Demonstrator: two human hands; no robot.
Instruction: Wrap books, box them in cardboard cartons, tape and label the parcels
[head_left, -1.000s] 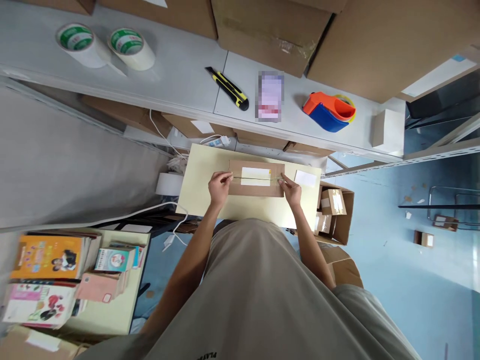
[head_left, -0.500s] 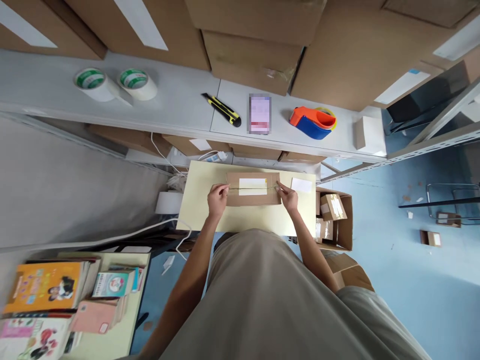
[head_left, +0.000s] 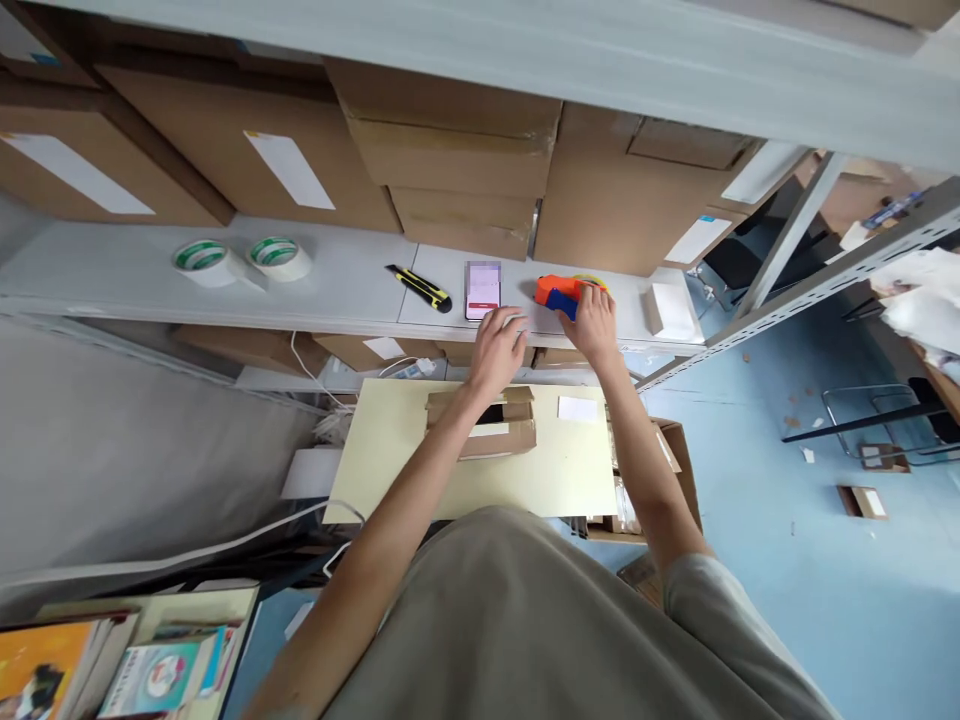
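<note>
My right hand [head_left: 595, 325] has its fingers closed over the right end of an orange and blue tape dispenser [head_left: 556, 296], which rests on the grey shelf. My left hand [head_left: 497, 348] is held open, fingers slightly bent, just in front of a phone [head_left: 482, 288] with a lit screen; no object shows in it. Below, on the pale yellow table, a small cardboard box [head_left: 517, 437] stands with its top flaps parted and something dark inside. My left forearm covers part of this box. A white slip of paper [head_left: 577, 409] lies to its right.
Along the shelf [head_left: 352, 285] are a black and yellow utility knife [head_left: 421, 287], two tape rolls [head_left: 279, 258] and a white box [head_left: 670, 311]. Large cartons [head_left: 465, 160] stand behind them. An open carton [head_left: 679, 465] is right of the table; books [head_left: 157, 672] are at lower left.
Both hands have left the small box and reached up to the shelf, the right one onto the tape dispenser. The box's top has come open. The view has tilted upward.
</note>
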